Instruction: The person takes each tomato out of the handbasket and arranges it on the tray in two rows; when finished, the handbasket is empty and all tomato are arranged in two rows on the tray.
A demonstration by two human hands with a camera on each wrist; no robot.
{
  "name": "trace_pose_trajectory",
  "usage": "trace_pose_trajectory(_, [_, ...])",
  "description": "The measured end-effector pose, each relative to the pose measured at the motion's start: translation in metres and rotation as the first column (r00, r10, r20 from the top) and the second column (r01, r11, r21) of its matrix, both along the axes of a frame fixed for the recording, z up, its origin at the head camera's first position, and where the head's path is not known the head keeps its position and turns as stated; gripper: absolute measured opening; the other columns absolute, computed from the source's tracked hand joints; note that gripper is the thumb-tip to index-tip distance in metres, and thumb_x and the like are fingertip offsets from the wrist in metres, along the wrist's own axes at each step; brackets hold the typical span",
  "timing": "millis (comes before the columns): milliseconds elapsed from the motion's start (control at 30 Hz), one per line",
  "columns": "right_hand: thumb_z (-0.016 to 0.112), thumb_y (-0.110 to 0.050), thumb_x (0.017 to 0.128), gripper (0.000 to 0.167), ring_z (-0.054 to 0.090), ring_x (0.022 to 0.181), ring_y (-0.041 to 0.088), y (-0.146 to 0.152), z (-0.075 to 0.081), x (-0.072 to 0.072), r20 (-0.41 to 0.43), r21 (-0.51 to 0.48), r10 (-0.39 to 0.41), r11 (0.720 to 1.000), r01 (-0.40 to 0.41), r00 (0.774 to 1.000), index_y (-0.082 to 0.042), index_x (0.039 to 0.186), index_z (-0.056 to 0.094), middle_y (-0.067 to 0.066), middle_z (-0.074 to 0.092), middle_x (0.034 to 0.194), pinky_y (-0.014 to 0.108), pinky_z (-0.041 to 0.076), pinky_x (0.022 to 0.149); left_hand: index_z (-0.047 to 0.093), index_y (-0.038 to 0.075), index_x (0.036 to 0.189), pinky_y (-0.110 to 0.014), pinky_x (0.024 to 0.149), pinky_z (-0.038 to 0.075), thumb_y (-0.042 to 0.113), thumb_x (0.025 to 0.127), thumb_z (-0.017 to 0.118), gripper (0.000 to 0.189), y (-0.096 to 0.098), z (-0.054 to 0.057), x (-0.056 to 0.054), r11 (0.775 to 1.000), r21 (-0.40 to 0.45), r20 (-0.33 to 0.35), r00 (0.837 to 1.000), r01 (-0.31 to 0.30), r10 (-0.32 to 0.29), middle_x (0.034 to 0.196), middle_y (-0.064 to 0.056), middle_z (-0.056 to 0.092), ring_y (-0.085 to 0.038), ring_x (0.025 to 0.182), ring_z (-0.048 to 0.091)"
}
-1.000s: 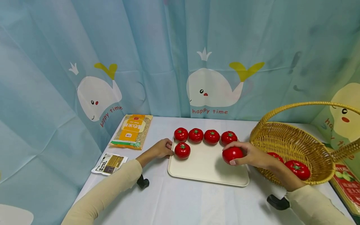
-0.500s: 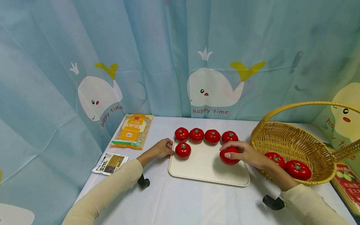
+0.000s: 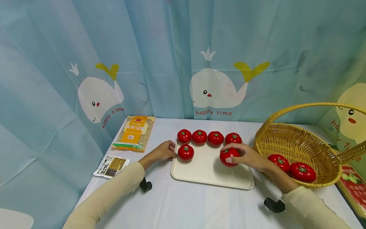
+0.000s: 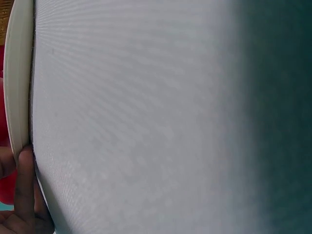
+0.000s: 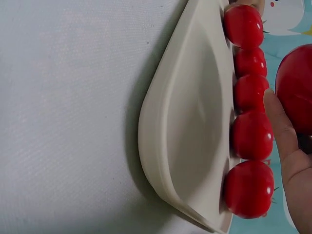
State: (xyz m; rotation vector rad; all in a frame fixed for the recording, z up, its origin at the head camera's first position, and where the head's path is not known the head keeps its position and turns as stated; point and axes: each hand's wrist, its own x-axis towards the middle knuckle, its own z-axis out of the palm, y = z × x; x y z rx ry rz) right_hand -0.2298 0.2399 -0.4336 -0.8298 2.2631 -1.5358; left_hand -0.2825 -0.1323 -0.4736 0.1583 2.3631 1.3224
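My left hand (image 3: 165, 150) pinches the left rim of a cream tray (image 3: 197, 176); in the left wrist view its fingers (image 4: 24, 190) lie against the tray edge (image 4: 18, 97). Over the tray's right half, my right hand (image 3: 248, 156) grips a red tomato (image 3: 227, 156) with a green stem. The right wrist view has this held tomato (image 5: 297, 90) apart from and above the tray, the thumb (image 5: 282, 122) along its side. A row of several tomatoes (image 3: 215, 138) lines the tray's back edge. One more tomato (image 3: 186, 152) sits in front of the row's left end.
On the right stands a wicker basket (image 3: 328, 152) with a tall handle and two tomatoes (image 3: 302, 172) inside. A red box (image 3: 354, 187) lies beyond it. At left are an orange grain bag (image 3: 134, 133) and a small white packet (image 3: 112, 166). A curtain (image 3: 160, 63) hangs behind.
My right hand has carried its tomato leftward over the tray and turned it so the stem shows. The left hand stays at the tray's rim.
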Motion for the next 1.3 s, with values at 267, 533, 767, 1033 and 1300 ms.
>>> trace_pose_trajectory(267, [0.076,-0.009,0.085,0.045,0.057,0.108,0.025,-0.002,-0.001,0.001,0.029,0.030,-0.029,0.999,0.028,0.999,-0.003,0.127,0.061,0.019,0.060,0.121,0.034,0.063,0.080,0.054,-0.003,0.120,-0.028,0.069,0.063,-0.002,0.085,0.072,0.039,0.000,0.001,0.000,1.000,0.005,-0.009,1.000,0.002,-0.002,0.094,-0.009,0.059,-0.016,0.078,0.061])
trace_pose_trajectory(533, [0.080,-0.012,0.082,0.054,0.056,0.109,0.032,-0.005,-0.003,0.000,0.025,0.065,-0.036,0.997,0.034,0.999,-0.006,0.131,0.059,0.019,0.060,0.121,0.036,0.063,0.079,0.054,-0.002,0.121,-0.027,0.068,0.062,-0.001,0.086,0.072,0.040,0.001,0.002,-0.003,1.000,-0.011,-0.008,1.000,0.004,-0.004,0.094,-0.009,0.058,-0.015,0.078,0.060])
trace_pose_trajectory(767, [0.077,-0.011,0.085,0.048,0.062,0.103,0.026,-0.009,-0.003,-0.001,0.005,0.053,-0.030,0.998,0.030,1.000,-0.009,0.130,0.060,0.017,0.062,0.120,0.034,0.063,0.080,0.054,-0.003,0.121,-0.027,0.069,0.062,-0.001,0.084,0.072,0.041,0.000,0.001,-0.001,1.000,-0.011,-0.013,1.000,0.004,-0.004,0.095,-0.009,0.058,-0.016,0.079,0.060])
trace_pose_trajectory(1033, [0.072,-0.009,0.089,0.041,0.063,0.103,0.014,-0.015,-0.004,-0.004,-0.055,0.013,-0.057,0.998,0.058,0.997,-0.006,0.128,0.062,0.014,0.062,0.121,0.029,0.062,0.082,0.054,-0.002,0.121,-0.026,0.068,0.062,-0.001,0.085,0.072,0.041,0.000,0.001,-0.001,1.000,-0.023,-0.005,1.000,0.001,-0.001,0.094,-0.008,0.057,-0.016,0.078,0.059])
trace_pose_trajectory(1300, [0.076,-0.005,0.086,0.051,0.064,0.101,0.015,-0.020,-0.004,-0.007,-0.059,-0.022,-0.037,0.999,0.036,0.998,0.003,0.133,0.058,0.018,0.059,0.123,0.029,0.062,0.082,0.054,-0.004,0.121,-0.026,0.068,0.062,-0.002,0.084,0.072,0.041,0.000,0.002,0.000,1.000,-0.016,-0.015,1.000,0.002,-0.003,0.093,-0.009,0.058,-0.015,0.078,0.059])
